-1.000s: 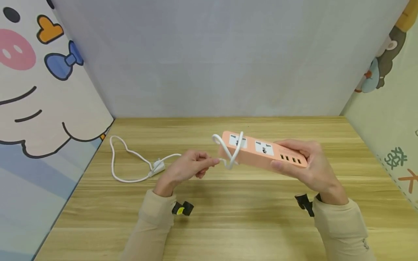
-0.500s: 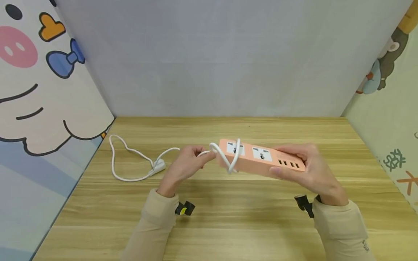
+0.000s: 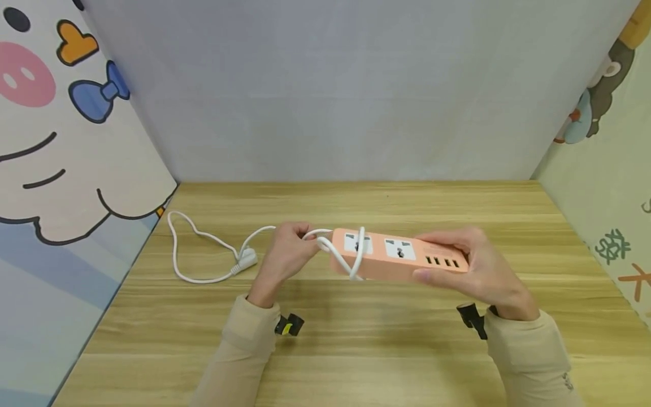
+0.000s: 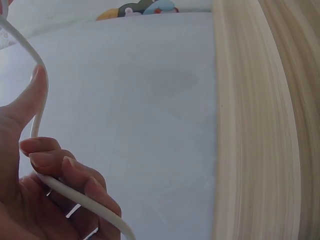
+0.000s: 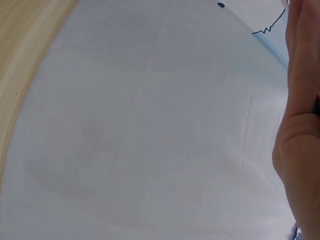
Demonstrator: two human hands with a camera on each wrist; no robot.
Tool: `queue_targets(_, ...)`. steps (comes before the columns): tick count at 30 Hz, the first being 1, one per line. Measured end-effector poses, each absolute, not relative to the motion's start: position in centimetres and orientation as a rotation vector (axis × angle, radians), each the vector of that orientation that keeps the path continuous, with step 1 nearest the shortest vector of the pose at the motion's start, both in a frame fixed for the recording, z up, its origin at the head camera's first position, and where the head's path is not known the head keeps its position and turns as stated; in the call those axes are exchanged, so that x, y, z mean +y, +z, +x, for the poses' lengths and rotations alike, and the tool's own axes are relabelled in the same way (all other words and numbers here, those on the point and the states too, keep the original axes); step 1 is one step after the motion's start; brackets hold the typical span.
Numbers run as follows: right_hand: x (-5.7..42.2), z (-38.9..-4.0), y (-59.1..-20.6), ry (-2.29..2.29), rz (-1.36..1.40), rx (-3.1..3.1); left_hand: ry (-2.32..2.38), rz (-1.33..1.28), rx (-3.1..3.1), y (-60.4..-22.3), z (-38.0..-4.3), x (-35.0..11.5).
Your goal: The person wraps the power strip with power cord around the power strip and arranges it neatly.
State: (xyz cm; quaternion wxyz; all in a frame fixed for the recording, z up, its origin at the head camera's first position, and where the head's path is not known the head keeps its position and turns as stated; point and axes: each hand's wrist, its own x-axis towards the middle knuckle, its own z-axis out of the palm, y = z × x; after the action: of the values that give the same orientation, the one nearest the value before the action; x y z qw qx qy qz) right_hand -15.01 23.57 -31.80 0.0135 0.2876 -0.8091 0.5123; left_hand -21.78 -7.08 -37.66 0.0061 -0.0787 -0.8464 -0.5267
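In the head view my right hand point(image 3: 475, 265) grips the right end of a peach power strip point(image 3: 376, 257), thumb on the near side and fingers on the far side. The strip is held over the table, its sockets and USB ports facing up. White cord point(image 3: 339, 255) wraps round its left end. Just left of that end, my left hand point(image 3: 287, 254) holds the cord. In the left wrist view, the cord point(image 4: 85, 200) runs along the thumb and through the curled fingers. The right wrist view shows only the edge of my right hand point(image 5: 302, 130); the strip is hidden there.
Beyond my left hand, a loop of the cord point(image 3: 175, 249) and its white plug point(image 3: 246, 259) lie on the wooden table point(image 3: 381, 367). A pale cloth wall point(image 3: 346, 96) stands at the back, with cartoon-printed panels point(image 3: 117, 164) at the sides.
The power strip has come lower and slightly left, and now lies more level. My left hand has shifted slightly up and left along the cord, which now arches between hand and strip.
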Motion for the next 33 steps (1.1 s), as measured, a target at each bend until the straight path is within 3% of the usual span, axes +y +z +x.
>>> queue_targets(33, 22.85, -14.82, -31.80, 1.543, 1.035, -2.659, -1.653, -0.155, -2.418, -37.83, -21.46, -6.44)
